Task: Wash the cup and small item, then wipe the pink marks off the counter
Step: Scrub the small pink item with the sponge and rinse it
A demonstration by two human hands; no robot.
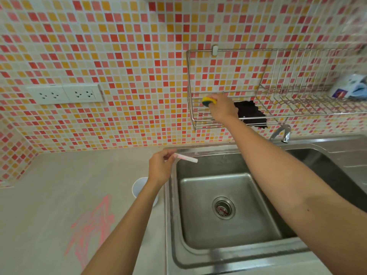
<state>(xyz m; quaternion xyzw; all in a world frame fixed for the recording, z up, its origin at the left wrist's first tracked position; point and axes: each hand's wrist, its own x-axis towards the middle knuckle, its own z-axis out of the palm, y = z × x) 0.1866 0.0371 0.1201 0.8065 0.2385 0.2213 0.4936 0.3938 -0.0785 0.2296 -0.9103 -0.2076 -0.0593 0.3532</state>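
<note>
My left hand [161, 168] pinches a thin pink-and-white stick-like item [186, 158] over the left rim of the steel sink [228, 253]. My right hand [223, 108] reaches up to the wire wall rack [228, 122] and grips a yellow-and-dark sponge [208, 101] at the rack's left end. A white cup [139, 187] stands on the counter left of the sink, partly hidden by my left forearm. Pink scribbled marks [93, 225] cover the grey counter [49, 185] in front of the cup.
A dark cloth [251, 115] lies in the rack beside my right hand. The faucet [283, 133] stands behind the sink's divider, with a second basin [321, 169] to the right. A blue-and-white pack [351, 88] sits at the rack's far right. Wall sockets [65, 94] are on the tiled wall.
</note>
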